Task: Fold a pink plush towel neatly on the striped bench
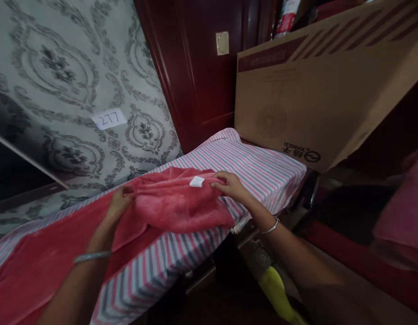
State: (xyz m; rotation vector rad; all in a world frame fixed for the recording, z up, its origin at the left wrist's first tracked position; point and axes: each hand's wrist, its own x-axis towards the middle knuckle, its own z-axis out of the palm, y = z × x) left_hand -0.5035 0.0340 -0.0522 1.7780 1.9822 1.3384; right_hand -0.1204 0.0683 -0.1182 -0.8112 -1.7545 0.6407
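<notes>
A soft red-pink garment (181, 203) of plush cloth lies bunched on the striped cover, its waist-like edge stretched between my two hands. My left hand (121, 201) grips that edge on the left, fingers curled into the cloth. At the right end of the edge, my right hand (231, 185) pinches the fabric between thumb and fingers. A small white label (197, 181) sits on the edge near my right hand. Long flat parts of the same cloth run down to the lower left, beneath my left forearm. The exact kind of garment is not certain.
A pink, white and grey striped cover (259, 164) spreads over the narrow surface. Behind it stands a large cardboard box (296, 99) against a dark red door (195, 67). A paper marked 277 (110, 119) hangs on the patterned wall. Something yellow (274, 289) is below the front edge.
</notes>
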